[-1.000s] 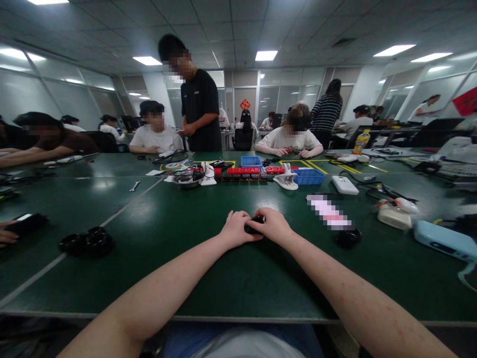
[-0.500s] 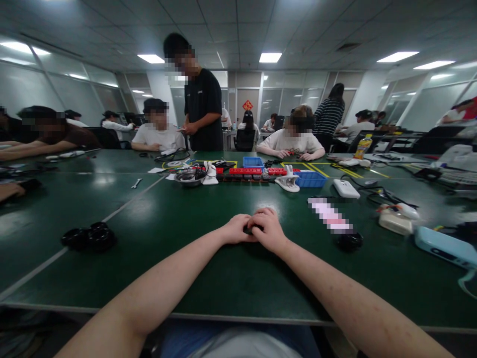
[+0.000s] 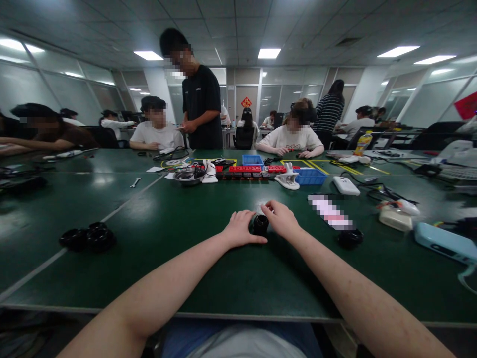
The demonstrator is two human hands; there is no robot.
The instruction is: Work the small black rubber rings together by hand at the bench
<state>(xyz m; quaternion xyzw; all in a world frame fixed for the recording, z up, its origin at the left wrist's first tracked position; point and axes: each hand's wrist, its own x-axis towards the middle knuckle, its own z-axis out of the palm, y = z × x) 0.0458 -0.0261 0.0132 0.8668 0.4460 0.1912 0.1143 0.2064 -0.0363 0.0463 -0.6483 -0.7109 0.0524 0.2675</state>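
A black hollow, ring-topped part (image 3: 261, 225) stands upright on the green table between my hands. My left hand (image 3: 241, 229) curves round its left side with thumb and fingers spread; whether the palm touches it I cannot tell. My right hand (image 3: 281, 219) is just right of the part, its fingers apart, bent and off the rim, nothing seen in them. Several similar glossy black parts (image 3: 100, 237) sit in a cluster on the left. Another black round part (image 3: 351, 237) is on the right, against a blurred pink phone-like item (image 3: 330, 213).
Across the middle stand a metal bowl (image 3: 189, 177) of wires, a red-and-black strip (image 3: 249, 170), a white clamp (image 3: 288, 178) and a blue bin (image 3: 311, 176). A wrench (image 3: 135, 183) lies left. To the right are a white box (image 3: 346, 186) and light-blue device (image 3: 445, 243). People sit opposite.
My hands have come apart from their clasp around the black part. The right hand has moved right and slightly up, and the part now shows standing on the table.
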